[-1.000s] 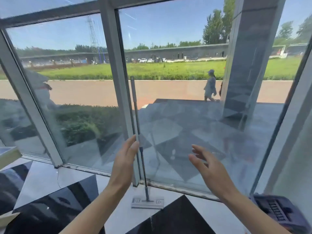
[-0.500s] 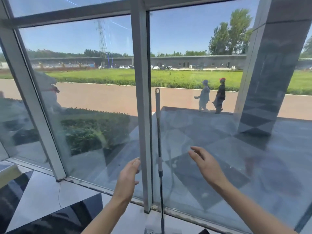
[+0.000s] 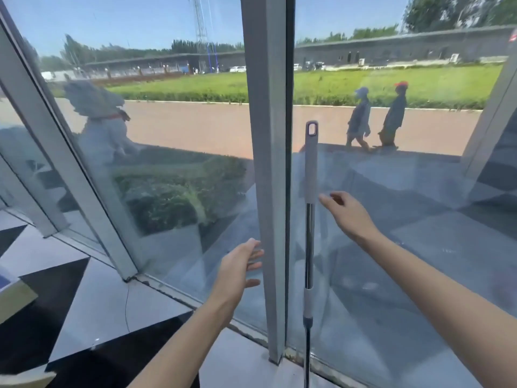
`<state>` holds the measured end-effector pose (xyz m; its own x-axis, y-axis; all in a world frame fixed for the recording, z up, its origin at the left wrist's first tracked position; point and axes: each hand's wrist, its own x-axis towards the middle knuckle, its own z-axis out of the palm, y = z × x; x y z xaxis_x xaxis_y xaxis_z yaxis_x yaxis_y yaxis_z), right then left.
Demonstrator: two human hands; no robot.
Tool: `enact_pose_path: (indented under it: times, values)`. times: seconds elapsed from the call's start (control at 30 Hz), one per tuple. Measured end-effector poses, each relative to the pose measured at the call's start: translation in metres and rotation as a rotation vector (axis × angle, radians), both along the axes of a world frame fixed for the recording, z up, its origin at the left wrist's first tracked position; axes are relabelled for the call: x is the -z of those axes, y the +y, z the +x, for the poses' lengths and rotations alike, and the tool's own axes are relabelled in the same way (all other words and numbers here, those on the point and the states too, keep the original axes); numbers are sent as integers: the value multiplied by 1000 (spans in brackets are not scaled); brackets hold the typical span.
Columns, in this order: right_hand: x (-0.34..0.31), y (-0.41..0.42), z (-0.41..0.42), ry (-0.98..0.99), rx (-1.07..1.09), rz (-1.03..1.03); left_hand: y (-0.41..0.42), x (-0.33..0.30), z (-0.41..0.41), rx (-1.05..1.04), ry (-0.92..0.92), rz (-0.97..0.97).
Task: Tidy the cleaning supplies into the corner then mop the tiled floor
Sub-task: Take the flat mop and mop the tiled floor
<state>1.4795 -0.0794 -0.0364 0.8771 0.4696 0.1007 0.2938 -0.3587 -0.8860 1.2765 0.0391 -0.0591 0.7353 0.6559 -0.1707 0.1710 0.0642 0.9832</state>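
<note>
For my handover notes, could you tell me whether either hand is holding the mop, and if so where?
Neither. The mop handle leans against the window; the right hand is open just beside it, and the left hand is open, clear of it.

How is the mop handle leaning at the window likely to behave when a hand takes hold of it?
The mop handle looks like a thin, rigid metal tube, so probably stiff and light. Standing nearly upright against the glass with neither the right hand nor the left hand gripping it, it could tip sideways if nudged.
</note>
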Motion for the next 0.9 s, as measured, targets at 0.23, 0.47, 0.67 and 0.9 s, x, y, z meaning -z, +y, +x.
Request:
enact_pose_path:
  times: [0.23, 0.47, 0.67, 0.9]
  values:
    - [16, 61, 69, 37, 47, -35, 58, 20, 56, 29, 58, -65]
    - [22, 106, 87, 29, 161, -12, 100, 42, 106, 181, 89, -187]
    - [18, 115, 68, 59, 218, 24, 128, 60, 132, 321, 157, -374]
    - [-2, 74, -6, 105, 213, 73, 98, 101, 146, 420, 464, -1020]
